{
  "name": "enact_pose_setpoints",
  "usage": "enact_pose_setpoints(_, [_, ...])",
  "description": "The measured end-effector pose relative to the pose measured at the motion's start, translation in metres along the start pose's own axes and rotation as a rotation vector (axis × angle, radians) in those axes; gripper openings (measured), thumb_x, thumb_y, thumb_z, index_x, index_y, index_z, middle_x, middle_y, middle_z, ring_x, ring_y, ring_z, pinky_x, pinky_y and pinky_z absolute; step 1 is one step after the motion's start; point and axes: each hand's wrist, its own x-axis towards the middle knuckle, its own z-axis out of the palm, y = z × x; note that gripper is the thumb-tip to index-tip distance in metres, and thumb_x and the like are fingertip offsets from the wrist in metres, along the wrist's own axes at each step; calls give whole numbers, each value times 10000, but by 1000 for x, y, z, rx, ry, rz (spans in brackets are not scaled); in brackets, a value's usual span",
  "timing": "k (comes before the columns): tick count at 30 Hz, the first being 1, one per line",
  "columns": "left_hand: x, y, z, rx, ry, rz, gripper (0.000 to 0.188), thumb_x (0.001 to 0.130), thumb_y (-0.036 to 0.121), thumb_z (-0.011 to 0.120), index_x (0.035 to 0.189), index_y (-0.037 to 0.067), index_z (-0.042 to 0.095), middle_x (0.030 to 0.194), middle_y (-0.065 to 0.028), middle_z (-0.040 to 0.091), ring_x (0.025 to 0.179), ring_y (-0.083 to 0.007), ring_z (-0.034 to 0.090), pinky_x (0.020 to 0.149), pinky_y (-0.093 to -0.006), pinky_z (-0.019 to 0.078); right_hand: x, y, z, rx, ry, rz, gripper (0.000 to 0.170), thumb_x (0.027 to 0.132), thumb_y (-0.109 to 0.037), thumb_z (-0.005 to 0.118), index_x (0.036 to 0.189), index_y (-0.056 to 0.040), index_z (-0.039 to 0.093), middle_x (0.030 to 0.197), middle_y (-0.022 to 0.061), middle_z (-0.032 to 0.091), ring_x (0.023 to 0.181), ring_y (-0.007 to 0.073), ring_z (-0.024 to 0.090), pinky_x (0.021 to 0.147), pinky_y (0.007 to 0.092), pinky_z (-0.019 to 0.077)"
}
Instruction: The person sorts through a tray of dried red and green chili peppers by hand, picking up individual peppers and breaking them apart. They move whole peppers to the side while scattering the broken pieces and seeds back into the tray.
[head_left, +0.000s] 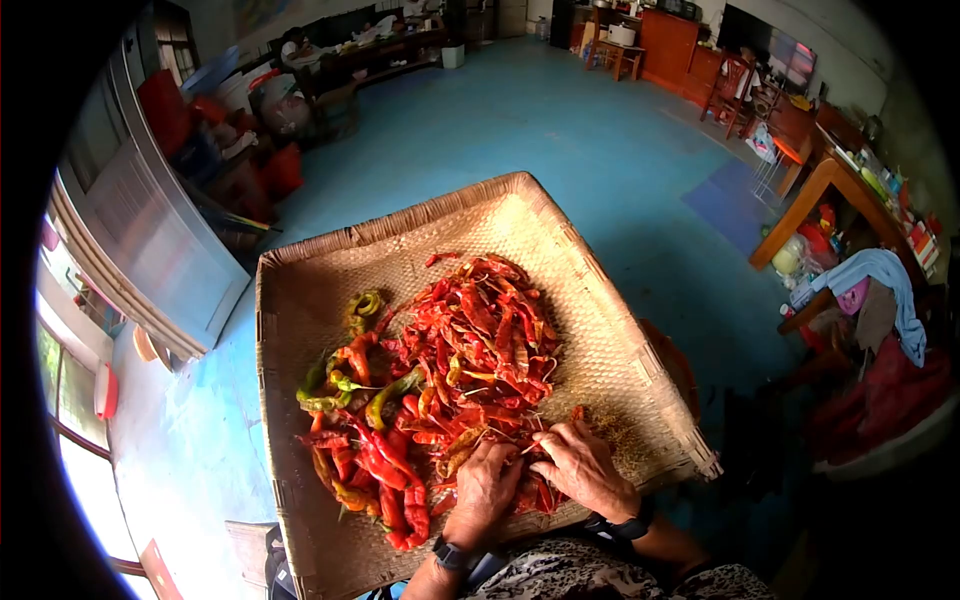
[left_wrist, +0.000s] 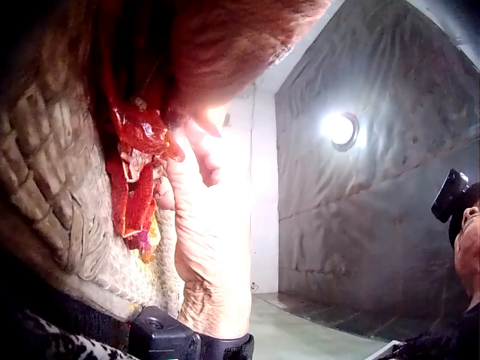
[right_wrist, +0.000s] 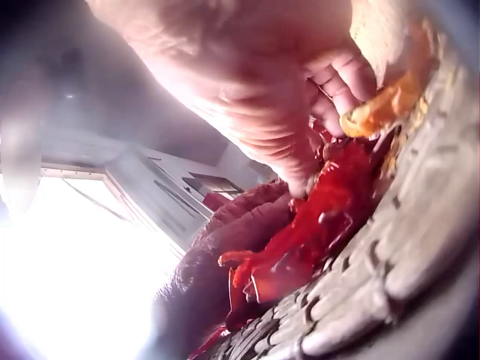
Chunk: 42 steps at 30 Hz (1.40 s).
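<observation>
A woven tray (head_left: 600, 330) holds a heap of red dried peppers (head_left: 480, 320), with plumper red peppers (head_left: 385, 465) and several green ones (head_left: 390, 400) at its left. Both hands are close together at the tray's near edge. My left hand (head_left: 487, 487) has curled fingers on a red pepper (left_wrist: 136, 202), seen in the left wrist view. My right hand (head_left: 583, 468) pinches at a pepper (right_wrist: 300, 232) with thumb and fingers, beside the left fingertips. An orange pepper piece (right_wrist: 384, 109) lies by the right fingers.
Small seeds and bits (head_left: 620, 440) lie at the tray's right. Beyond it stretches a blue floor (head_left: 480, 130). A wooden table (head_left: 850, 200) with cloths stands at the right, a door (head_left: 165, 230) at the left.
</observation>
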Motion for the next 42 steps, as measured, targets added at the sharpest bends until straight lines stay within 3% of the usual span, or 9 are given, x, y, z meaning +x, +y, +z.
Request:
enact_pose_setpoints(12, [2,5,-3,-101,78,20,125,869,94,672,962,25,625,877,-156,660,788,-330,644,684,-403,503,-10,3,13,102,56,147,134,871,-57,644,919,-41,520,792,130,549,697,293,599,601,398,486])
enact_pose_setpoints(20, [-1,13,-9,-97,137,3,138,889,105,659,1000,41,607,842,-141,649,757,-325,636,677,-396,499,-6,44,-38,23,628,69,135,883,-41,663,1001,-38,598,800,81,666,590,112,585,444,251,487])
enact_pose_setpoints(25, [8,49,-19,-37,87,292,169,865,78,653,1023,39,606,844,-140,615,748,-324,629,622,-395,514,3,85,-97,-110,793,453,119,917,-101,628,1011,-27,626,829,161,646,690,319,637,603,378,501])
enact_pose_setpoints(26, [6,62,-22,-187,-22,-14,179,832,41,647,1006,28,608,865,-136,597,733,-308,611,576,-384,512,-6,106,-91,-131,734,461,143,912,-100,627,1030,-20,623,867,170,648,745,329,636,643,390,502])
enact_pose_setpoints(27, [10,66,-23,-38,38,321,158,828,33,643,982,14,611,902,-137,597,739,-298,608,549,-377,510,-6,112,-91,-151,675,467,167,906,-99,626,1049,-12,621,905,179,650,799,340,634,683,401,502])
enact_pose_setpoints(30, [6,65,-19,-58,2,298,148,817,9,638,963,8,615,912,-131,599,726,-304,607,588,-396,525,-12,98,-82,-444,419,456,316,907,-134,599,1180,21,564,994,179,597,923,325,555,804,399,464])
enact_pose_setpoints(37, [10,63,-10,0,-169,208,337,614,82,696,937,14,631,981,-102,571,830,-304,587,654,-413,527,-17,9,-24,69,130,-98,345,838,-168,731,1125,-13,619,1060,128,615,979,242,591,801,348,543])
enact_pose_setpoints(39, [15,77,-14,7,-88,264,135,864,32,638,993,27,597,867,-161,632,686,-319,651,601,-407,519,-25,6,-23,124,-65,-15,324,827,-129,726,1108,-9,617,996,132,624,954,259,604,790,355,534])
enact_pose_setpoints(42, [10,69,-11,-33,-61,283,163,863,38,653,1017,10,608,875,-191,633,741,-346,658,618,-399,522,-31,6,-19,161,-25,11,216,819,-75,699,1013,-29,617,849,108,622,828,250,631,715,370,534])
